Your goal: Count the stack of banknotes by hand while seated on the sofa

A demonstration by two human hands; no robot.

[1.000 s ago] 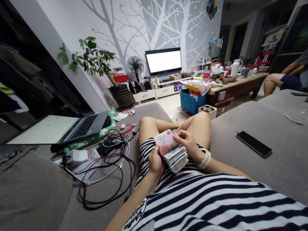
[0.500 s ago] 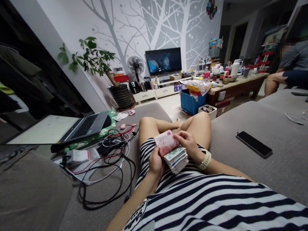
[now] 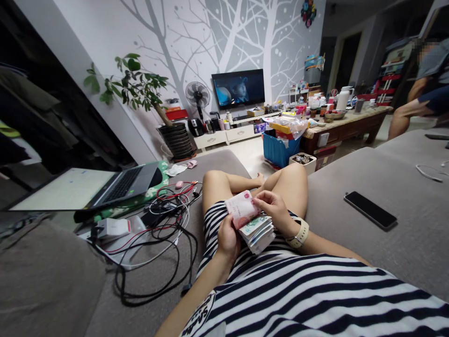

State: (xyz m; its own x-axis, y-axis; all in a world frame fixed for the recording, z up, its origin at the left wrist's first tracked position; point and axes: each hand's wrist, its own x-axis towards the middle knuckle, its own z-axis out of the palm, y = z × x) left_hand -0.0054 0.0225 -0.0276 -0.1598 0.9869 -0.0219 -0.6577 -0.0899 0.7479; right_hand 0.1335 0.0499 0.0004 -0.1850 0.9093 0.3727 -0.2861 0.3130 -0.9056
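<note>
My left hand (image 3: 228,238) is closed around a stack of banknotes (image 3: 258,235) over my lap, its thumb pressing on the near left side. Green and bluish notes show in the stack, fanned at the lower right. A reddish-pink banknote (image 3: 241,208) lies across the upper part of it. My right hand (image 3: 271,209) pinches the right end of this pink note between thumb and fingers. A pale watch (image 3: 300,235) is on my right wrist.
On the grey sofa to my left are an open laptop (image 3: 121,185), tangled cables (image 3: 168,224) and a white box (image 3: 114,228). A phone (image 3: 370,210) lies to my right. Beyond stand a blue bin (image 3: 278,149), a cluttered table (image 3: 368,116) and a seated person (image 3: 407,112).
The pink note's visible face has shifted slightly in my fingers; both hands stay nearly in place. At the far right the other person has leaned to the right.
</note>
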